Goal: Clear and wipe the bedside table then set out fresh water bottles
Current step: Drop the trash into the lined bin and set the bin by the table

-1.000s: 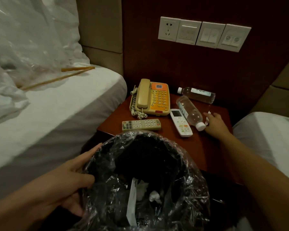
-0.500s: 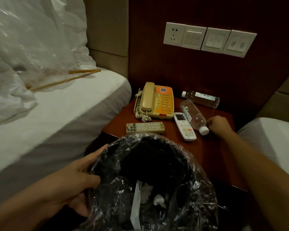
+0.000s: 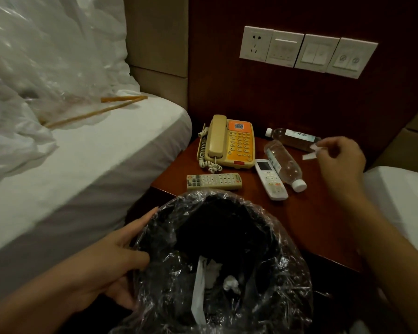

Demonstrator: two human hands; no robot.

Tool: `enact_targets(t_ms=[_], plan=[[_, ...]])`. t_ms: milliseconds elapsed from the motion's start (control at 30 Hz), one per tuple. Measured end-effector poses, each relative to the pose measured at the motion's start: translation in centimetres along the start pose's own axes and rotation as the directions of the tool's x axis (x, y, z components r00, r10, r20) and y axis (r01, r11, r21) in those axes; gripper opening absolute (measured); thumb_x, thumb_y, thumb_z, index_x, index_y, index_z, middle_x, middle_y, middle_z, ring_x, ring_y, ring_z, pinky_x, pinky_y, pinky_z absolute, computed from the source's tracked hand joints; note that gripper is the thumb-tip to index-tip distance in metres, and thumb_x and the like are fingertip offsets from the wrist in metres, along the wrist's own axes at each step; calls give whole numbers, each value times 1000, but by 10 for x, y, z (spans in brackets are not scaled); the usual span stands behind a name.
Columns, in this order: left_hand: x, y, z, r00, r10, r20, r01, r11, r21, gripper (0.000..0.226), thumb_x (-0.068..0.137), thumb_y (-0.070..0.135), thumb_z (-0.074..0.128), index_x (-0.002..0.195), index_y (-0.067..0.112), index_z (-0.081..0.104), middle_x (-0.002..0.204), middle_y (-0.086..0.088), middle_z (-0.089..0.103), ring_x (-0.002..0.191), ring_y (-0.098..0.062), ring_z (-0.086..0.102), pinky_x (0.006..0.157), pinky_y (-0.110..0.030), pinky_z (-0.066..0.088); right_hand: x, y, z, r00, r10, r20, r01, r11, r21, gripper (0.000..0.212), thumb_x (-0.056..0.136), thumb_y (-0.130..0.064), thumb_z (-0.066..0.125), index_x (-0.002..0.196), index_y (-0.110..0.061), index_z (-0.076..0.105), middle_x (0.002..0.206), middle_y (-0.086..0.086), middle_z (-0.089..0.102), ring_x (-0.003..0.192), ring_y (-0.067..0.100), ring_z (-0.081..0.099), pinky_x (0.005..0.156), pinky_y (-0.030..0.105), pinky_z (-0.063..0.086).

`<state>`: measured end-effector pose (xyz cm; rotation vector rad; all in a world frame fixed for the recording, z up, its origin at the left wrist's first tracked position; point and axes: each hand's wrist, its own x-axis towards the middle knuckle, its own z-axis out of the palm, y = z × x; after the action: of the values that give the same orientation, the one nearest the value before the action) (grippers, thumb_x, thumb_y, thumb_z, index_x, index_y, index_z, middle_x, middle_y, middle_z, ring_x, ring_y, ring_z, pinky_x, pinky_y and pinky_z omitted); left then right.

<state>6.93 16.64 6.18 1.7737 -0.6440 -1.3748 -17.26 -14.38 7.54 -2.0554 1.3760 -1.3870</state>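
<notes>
Two bottles [image 3: 285, 165] lie left of right hand [image 3: 340, 160] (pinching scraps [image 3: 310, 155]).

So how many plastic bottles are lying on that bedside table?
2. One bottle lies on its side at the back of the table by the wall panel; the other bottle lies in front of it, beside the white remote. None seems hidden.

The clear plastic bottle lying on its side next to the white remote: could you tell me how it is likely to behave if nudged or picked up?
The clear plastic bottle lies on its round side on the dark wooden bedside table, so a nudge would probably roll it. It looks nearly empty, so likely light. Its thin wall may dent when squeezed.
</notes>
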Motion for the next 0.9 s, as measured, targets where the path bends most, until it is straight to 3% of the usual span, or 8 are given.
enact_targets(t_ms=[100, 200, 367, 433, 500, 633, 800, 900], plan=[[0, -1, -1, 1000, -13, 3, 13, 1000, -19, 84, 85, -17, 44, 124, 58, 47, 89, -16, 75, 44, -31, 65, 33, -37, 52, -53, -58, -2, 918, -339, 206, 300, 933, 198, 20, 87, -7, 56, 91, -27, 54, 99, -6, 56, 87, 8, 54, 72, 20, 48], [1, -1, -2, 1000, -18, -2, 18, 999, -39, 84, 87, -16, 45, 129, 57, 45, 95, -16, 73, 40, -28, 63, 32, -33, 51, -97, -83, 9, 677, -459, 576, 318, 888, 334, 35, 82, -3, 63, 91, -36, 58, 94, -13, 56, 88, 3, 56, 74, 17, 49], [0, -6, -6, 999, -25, -21, 24, 999, -25, 87, 87, -15, 45, 132, 58, 40, 109, -12, 70, 42, -26, 65, 34, -34, 53, -125, -78, 37, 204, -326, 923, 357, 903, 240, 31, 86, -11, 65, 112, -27, 60, 106, -8, 54, 91, 4, 56, 80, 23, 49], [0, -9, -10, 999, -28, -37, 27, 999, -21, 87, 87, -15, 46, 133, 59, 39, 106, -12, 70, 40, -24, 64, 34, -33, 53, -128, -77, 44, 121, -260, 958, 406, 894, 191, 40, 86, -18, 67, 122, -29, 54, 117, -9, 48, 99, 3, 53, 87, 23, 48], [0, -15, -13, 998, -31, -51, 30, 999, -27, 88, 86, -15, 46, 133, 59, 39, 111, -10, 69, 40, -25, 64, 34, -33, 52, -128, -81, 48, 144, -302, 943, 444, 871, 211, 43, 85, -22, 68, 125, -30, 52, 120, -12, 47, 103, 2, 51, 89, 21, 46], [-5, -30, -22, 994, -50, -95, 44, 997, -67, 86, 87, -12, 47, 133, 60, 38, 119, -4, 66, 39, -23, 61, 36, -33, 54, -126, -84, 52, 329, -412, 850, 470, 852, 231, 37, 86, -24, 67, 121, -30, 57, 117, -15, 53, 109, 0, 50, 93, 21, 44], [-24, -72, -26, 979, -79, -190, 41, 979, -198, 91, 87, -18, 44, 130, 62, 33, 128, 16, 48, 44, -25, 65, 33, -31, 51, -153, -56, 64, 598, -419, 684, 246, 907, 341, 51, 87, -20, 63, 129, -40, 43, 131, -13, 48, 125, -6, 39, 99, 9, 31], [-36, -109, -18, 956, -87, -281, 19, 972, -235, 94, 83, -22, 48, 127, 60, 33, 136, 16, 44, 54, -22, 66, 38, -29, 52, -190, -48, 79, 490, -189, 851, -183, 932, 312, 70, 89, -18, 62, 137, -49, 23, 137, -23, 36, 126, -10, 35, 93, 5, 33]])
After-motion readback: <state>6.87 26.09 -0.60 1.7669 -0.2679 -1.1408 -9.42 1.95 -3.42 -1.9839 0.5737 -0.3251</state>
